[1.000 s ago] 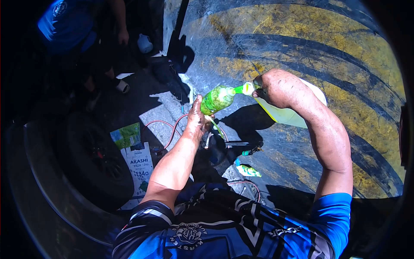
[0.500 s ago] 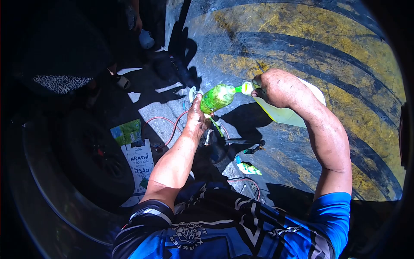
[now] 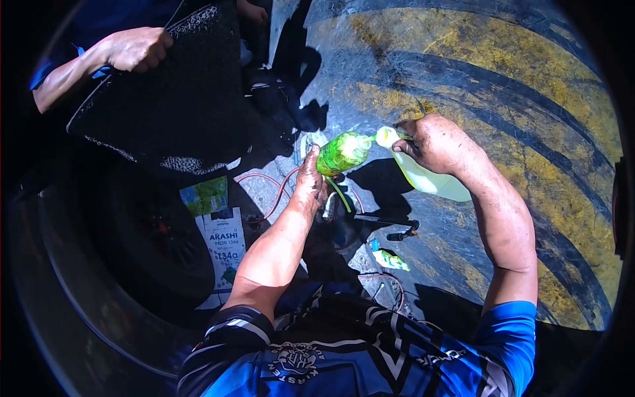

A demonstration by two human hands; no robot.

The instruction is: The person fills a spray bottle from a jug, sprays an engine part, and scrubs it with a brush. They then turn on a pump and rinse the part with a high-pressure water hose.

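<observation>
My left hand (image 3: pixel 309 182) is wrapped around a clear plastic bottle (image 3: pixel 342 153) with bright green liquid in it, tilted with its neck to the right. My right hand (image 3: pixel 433 142) grips a translucent jug (image 3: pixel 430 180) near its neck. Pale yellow-green liquid shows through the jug's wall. The jug's white mouth (image 3: pixel 386 136) lies close to the bottle's neck, and a thin green stream spans the small gap between them. My right fingers partly hide the jug's handle area.
Another person's hand (image 3: pixel 142 49) is by a dark panel with speckled edges (image 3: pixel 192 164) at upper left. Below are a dark wheel (image 3: pixel 149 245), a printed AKASHI 134a sheet (image 3: pixel 225 245), a green packet (image 3: pixel 206 196), a red hose (image 3: pixel 284 187) and a yellow-green packet (image 3: pixel 390 259).
The dark panel has come further into view at upper left, with the other person's hand beside it. The jug's body has swung lower. The bottle and jug mouth remain close together.
</observation>
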